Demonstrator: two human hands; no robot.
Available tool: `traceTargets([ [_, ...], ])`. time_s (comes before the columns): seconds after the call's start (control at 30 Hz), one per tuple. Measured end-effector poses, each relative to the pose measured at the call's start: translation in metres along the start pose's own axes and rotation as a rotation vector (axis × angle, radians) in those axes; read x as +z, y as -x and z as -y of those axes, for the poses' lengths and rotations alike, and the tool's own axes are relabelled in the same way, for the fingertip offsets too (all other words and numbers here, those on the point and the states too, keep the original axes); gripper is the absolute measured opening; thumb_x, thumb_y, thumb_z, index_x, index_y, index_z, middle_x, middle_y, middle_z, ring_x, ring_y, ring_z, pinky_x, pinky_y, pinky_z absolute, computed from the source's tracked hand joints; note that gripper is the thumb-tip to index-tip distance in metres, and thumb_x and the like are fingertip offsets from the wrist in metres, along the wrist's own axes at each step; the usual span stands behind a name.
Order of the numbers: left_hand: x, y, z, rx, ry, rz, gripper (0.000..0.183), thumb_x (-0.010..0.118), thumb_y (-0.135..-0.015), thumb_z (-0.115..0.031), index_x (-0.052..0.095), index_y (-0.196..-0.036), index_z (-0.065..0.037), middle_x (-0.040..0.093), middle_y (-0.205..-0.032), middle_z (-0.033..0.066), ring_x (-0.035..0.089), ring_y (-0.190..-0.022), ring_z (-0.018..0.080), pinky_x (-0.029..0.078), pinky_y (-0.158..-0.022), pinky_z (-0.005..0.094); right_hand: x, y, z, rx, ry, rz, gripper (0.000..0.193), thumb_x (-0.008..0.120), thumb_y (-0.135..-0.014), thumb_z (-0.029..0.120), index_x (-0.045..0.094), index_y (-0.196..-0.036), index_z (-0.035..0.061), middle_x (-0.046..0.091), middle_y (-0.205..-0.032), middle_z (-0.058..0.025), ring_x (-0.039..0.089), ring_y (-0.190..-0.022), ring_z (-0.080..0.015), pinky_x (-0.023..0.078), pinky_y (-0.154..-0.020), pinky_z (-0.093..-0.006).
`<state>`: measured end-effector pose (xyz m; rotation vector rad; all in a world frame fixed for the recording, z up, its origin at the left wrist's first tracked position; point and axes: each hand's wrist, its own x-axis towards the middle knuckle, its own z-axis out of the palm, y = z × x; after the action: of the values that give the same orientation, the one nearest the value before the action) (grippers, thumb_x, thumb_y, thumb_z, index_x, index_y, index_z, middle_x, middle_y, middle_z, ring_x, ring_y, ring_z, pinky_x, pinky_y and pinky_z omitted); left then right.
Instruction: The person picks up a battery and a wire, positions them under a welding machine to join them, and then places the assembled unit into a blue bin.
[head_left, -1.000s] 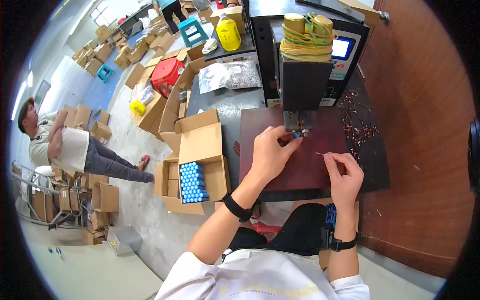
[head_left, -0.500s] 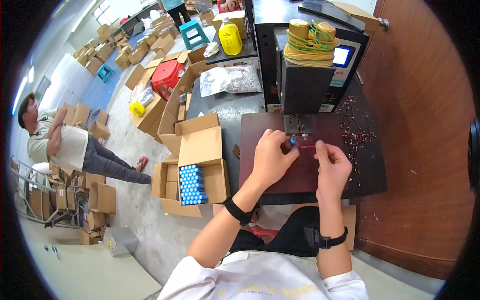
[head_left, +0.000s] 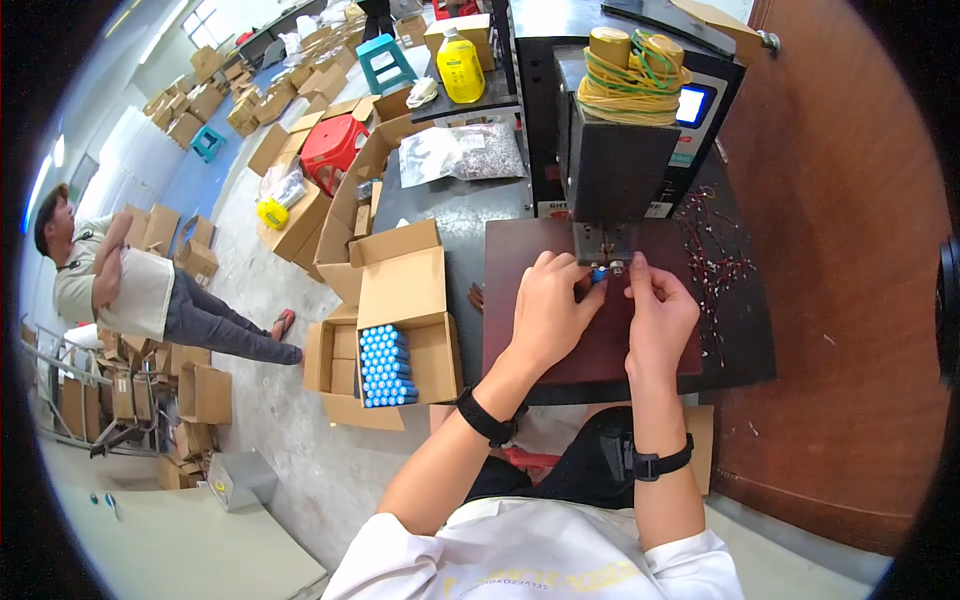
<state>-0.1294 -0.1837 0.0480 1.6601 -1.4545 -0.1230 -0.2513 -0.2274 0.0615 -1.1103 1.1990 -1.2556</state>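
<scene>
My left hand (head_left: 550, 312) is closed on a blue cylindrical battery cell (head_left: 600, 274), holding its end at the tips of a spot welder (head_left: 618, 165). Beside it, my right hand (head_left: 662, 312) pinches thumb to forefinger close to the metal electrode (head_left: 617, 267). The thin reddish wire in that pinch is barely visible now; it showed more plainly a moment ago. Both hands are over a dark red board (head_left: 520, 245). Whether the wire touches the cell I cannot tell.
An open cardboard box (head_left: 405, 275) with rows of blue cells (head_left: 385, 365) stands left of the board. Loose red and black wire leads (head_left: 715, 265) lie on the right. Behind are a bag of small parts (head_left: 490, 150) and a yellow bottle (head_left: 460, 68). A person (head_left: 110, 260) stands far left.
My left hand has brought the cell slightly right and up to the electrodes. My right hand has moved in toward it with the wire, narrowing the gap.
</scene>
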Motion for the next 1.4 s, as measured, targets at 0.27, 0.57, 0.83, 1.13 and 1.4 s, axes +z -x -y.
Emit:
traceTargets([
  [0.27,0.001,0.0,0.001,0.011,0.001,-0.004,0.015,0.074,-0.081,-0.016,0.072,-0.088,-0.002,0.063,-0.08,0.009,0.058,-0.085,0.0316,0.046,-0.075,0.0438,-0.006,0.0,-0.005,-0.019,0.064,0.018,0.023,0.074,-0.096,0.021,0.072,-0.094,-0.0021,0.067,-0.079,-0.0023,0.048,-0.062,-0.0022,0.033,-0.052,-0.0206],
  [0.57,-0.001,0.002,0.0,-0.004,0.036,0.001,0.015,0.074,-0.082,-0.016,0.073,-0.089,-0.002,0.064,-0.081,0.0088,0.058,-0.085,0.0314,0.046,-0.076,0.0437,-0.026,0.004,-0.003,0.1,-0.145,0.238,0.016,0.074,-0.094,0.009,0.068,-0.105,-0.0014,0.071,-0.09,-0.0065,0.052,-0.063,-0.0028,0.034,-0.049,-0.0167],
  [0.83,-0.005,0.0,-0.003,-0.005,0.001,0.024,0.014,0.074,-0.082,-0.014,0.073,-0.09,-0.003,0.064,-0.08,0.0086,0.058,-0.086,0.0311,0.046,-0.077,0.0432,-0.038,0.009,0.001,0.057,-0.205,0.328,0.03,0.072,-0.094,0.005,0.055,-0.119,0.0024,0.073,-0.098,-0.0113,0.06,-0.071,-0.0068,0.04,-0.053,-0.0174],
  [1.13,-0.003,0.001,-0.004,0.003,0.001,0.006,0.014,0.073,-0.082,-0.014,0.072,-0.092,-0.003,0.063,-0.082,0.0083,0.057,-0.085,0.0311,0.046,-0.076,0.0431,-0.032,0.012,-0.008,-0.116,-0.108,0.35,0.025,0.071,-0.094,0.003,0.056,-0.113,0.0033,0.073,-0.098,-0.0081,0.061,-0.075,-0.007,0.042,-0.059,-0.0177],
  [1.4,-0.001,0.001,-0.001,0.002,0.001,0.0,0.015,0.073,-0.082,-0.014,0.072,-0.091,-0.003,0.063,-0.083,0.0094,0.058,-0.086,0.0316,0.047,-0.076,0.0429,-0.026,0.011,-0.008,-0.113,-0.079,0.349,0.021,0.072,-0.094,0.004,0.057,-0.108,0.0028,0.072,-0.096,-0.0059,0.06,-0.075,-0.0063,0.048,-0.067,-0.0205],
])
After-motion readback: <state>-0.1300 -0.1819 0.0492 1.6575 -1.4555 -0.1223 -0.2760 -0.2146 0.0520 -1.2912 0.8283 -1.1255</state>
